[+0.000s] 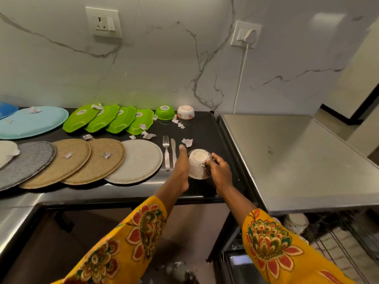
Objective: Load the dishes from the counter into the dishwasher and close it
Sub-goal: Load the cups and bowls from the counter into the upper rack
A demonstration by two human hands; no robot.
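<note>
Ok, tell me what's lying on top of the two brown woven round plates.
Each brown woven round plate carries one small crumpled scrap: a white one on the left plate, at, and a silvery one on the right plate, at. Neighbouring plates overlap their edges, hiding those parts.

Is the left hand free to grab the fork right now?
Probably yes: the left hand lies flat against the upturned bowl without gripping, and the fork lies uncovered just beside it on the counter.
</note>
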